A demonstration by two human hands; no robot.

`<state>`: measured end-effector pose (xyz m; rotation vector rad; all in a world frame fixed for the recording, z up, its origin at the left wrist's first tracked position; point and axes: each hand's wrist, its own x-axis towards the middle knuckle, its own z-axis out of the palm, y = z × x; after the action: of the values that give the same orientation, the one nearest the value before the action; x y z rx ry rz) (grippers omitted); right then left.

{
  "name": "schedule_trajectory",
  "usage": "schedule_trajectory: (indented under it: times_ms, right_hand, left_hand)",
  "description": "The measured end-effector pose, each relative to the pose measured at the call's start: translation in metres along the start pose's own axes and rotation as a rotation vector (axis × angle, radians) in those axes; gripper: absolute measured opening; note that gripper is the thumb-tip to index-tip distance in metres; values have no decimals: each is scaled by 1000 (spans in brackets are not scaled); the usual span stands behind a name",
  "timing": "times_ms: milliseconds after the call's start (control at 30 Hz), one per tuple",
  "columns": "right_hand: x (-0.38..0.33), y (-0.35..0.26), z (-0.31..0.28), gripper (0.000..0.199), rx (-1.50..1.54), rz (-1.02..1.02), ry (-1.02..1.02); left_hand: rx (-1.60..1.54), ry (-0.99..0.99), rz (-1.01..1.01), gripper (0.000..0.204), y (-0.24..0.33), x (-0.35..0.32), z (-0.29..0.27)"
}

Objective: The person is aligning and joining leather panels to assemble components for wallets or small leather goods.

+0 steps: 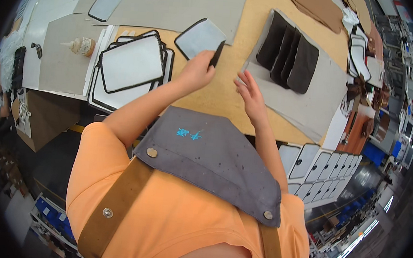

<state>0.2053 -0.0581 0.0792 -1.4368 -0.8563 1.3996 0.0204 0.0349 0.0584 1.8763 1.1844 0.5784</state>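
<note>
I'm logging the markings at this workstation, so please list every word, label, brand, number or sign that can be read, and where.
Grey apron: light-blue characters on its front; I won't copy them out.
Blue bins in the background: pale patches, too small to tell if written on.
Nozzle bottle: no legible text.
Black-edged white panel and black strip in the left hand: no visible lettering.

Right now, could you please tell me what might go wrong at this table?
The left forearm passes close to the uneven stack of white panels, so a bump might shift it. The black piece in the left hand is beside a pale panel and could brush it. The right hand could nudge the grey sheets beside it, disturbing the overlapping dark pieces on top.
</note>
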Motion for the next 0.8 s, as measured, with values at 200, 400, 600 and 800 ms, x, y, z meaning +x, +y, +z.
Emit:
schedule_trajectory:
  times_ms: [200, 400, 600, 800]
  right_hand:
    - [14, 3, 5, 21, 356, 94, -68]
    - [-14, -41, -3, 23, 292, 17, -156]
    - [-32, -58, -11, 24, 137, -49, -222]
    - [-34, -79, -5, 19, -297, -539, 120]
  left_hand:
    - [-239, -102, 164, 36, 66, -49, 19]
    - [177, 249, 463, 30, 81, -23, -37]
    - [50, -38, 428, 19, 116, -15, -47]
    - [-191, -139, 156, 17, 123, -15, -36]
